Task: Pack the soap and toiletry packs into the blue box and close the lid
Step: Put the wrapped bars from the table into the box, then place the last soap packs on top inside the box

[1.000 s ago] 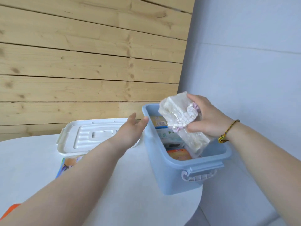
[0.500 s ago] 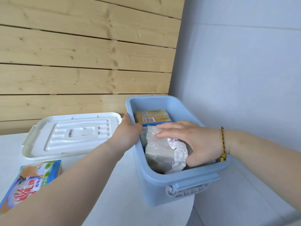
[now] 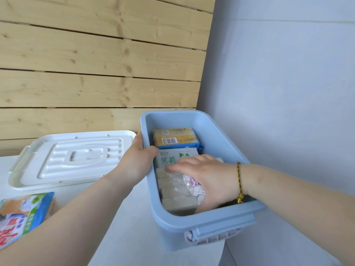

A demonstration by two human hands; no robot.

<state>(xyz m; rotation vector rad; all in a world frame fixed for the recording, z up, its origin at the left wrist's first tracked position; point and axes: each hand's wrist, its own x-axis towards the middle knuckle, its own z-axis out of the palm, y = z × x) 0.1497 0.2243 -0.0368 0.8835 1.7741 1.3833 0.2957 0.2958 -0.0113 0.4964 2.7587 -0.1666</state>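
— While the clear-wrapped soap pack (image 3: pixel 177 191) is pressed down in the near end of the blue box (image 3: pixel 221 139), what could go wrong?

— The right hand (image 3: pixel 210 181) is laid flat on it, palm down, fingers spread, pressing rather than gripping; the crinkly wrap looks slippery, so the pack may be sprung back up once the hand is lifted; if it is left proud of the rim, the lid will likely be stopped from seating.

— And the box itself?

— It is steadied by the left hand (image 3: pixel 137 160), which is clamped on the left wall, thumb hooked inside; the box is set at the right edge of the white table (image 3: pixel 123 227), so a hard sideways shove could send it over.

— What else is packed?

— A green-lettered box (image 3: pixel 172 159) is wedged in the middle, partly covered by the right fingers; a yellow barcoded pack (image 3: pixel 175 139) is laid beyond it at the far end.

— What is left outside?

— A blue and orange printed packet (image 3: pixel 25 214) is left on the table at the left; room for it appears tight. The white lid (image 3: pixel 71 158) is lying flat behind it, against the wooden plank wall (image 3: pixel 96 64); the left forearm is stretched between packet and box, so it has to be withdrawn before either is fetched.
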